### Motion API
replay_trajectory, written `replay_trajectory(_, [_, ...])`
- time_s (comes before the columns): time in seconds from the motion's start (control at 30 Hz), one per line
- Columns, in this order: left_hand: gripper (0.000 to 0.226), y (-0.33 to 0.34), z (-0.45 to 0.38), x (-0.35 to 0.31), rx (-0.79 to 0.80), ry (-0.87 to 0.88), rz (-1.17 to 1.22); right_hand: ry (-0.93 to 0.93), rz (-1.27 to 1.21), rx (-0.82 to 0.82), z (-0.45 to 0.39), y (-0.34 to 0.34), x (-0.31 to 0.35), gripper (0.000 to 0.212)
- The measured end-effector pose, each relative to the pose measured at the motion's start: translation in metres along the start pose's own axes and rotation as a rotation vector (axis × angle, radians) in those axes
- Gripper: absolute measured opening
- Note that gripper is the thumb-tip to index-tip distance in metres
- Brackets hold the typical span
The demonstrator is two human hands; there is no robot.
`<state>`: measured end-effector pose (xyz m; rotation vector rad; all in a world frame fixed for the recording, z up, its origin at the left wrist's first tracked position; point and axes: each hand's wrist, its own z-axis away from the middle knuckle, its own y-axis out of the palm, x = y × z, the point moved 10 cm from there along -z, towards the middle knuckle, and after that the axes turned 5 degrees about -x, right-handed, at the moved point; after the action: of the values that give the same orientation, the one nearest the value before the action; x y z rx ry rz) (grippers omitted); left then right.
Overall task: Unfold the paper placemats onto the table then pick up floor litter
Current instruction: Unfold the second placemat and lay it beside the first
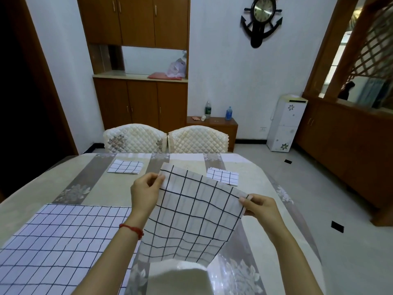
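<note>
While hands (pixel 198 198) pinch it, gridded placemat (pixel 191 218) sags.

Walls: white (pixel 223 71), plain, with a black anchor-and-wheel clock (pixel 261 20) hung high.
Floor: pale tiles (pixel 350 241), glossy.
Cabinets: brown wooden wall unit (pixel 138 60) with upper and lower doors around an open niche; a low wooden stand (pixel 214 126) beside it carrying two bottles.
Right side: long wooden sideboard (pixel 344 141) under a lattice screen (pixel 370 50).
Corner: white water dispenser (pixel 285 122) with flower decals.
Chairs: two cream quilted backs (pixel 165 139) side by side at the table's far edge.
Left: dark doorway (pixel 21 92) with a wooden frame.
Light: daylight from behind the lattice.
</note>
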<state>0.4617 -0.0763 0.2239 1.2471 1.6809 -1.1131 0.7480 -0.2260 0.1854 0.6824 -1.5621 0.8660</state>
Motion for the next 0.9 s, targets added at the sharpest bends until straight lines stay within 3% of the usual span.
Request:
replay_trajectory(0.07, [0.006,0.0,0.001,0.007,-0.008,-0.047,-0.031,-0.026,0.015,-0.031,-0.001,0.006,0.008,0.024])
replay_trajectory(0.2, [0.037,0.002,0.014,0.003,-0.039,-0.035,-0.172,-0.058,0.03,-0.064,-0.004,0.021,0.019,0.021])
replay_trajectory(0.37, [0.009,0.042,0.055,-0.026,0.194,0.06,-0.072,-0.119,0.075,-0.043,-0.004,0.047,0.028,0.038])
replay_trajectory(0.57, [0.011,0.078,0.075,-0.025,0.384,-0.175,0.162,-0.182,0.105,0.044,0.001,0.08,0.037,0.03])
replay_trajectory(0.73, [0.013,0.081,0.07,-0.014,0.364,-0.287,0.259,-0.179,0.135,0.115,-0.003,0.092,0.03,0.026])
replay_trajectory(0.9, [0.015,0.083,0.059,0.002,0.354,-0.33,0.287,-0.146,0.134,0.141,-0.014,0.086,0.016,0.036])
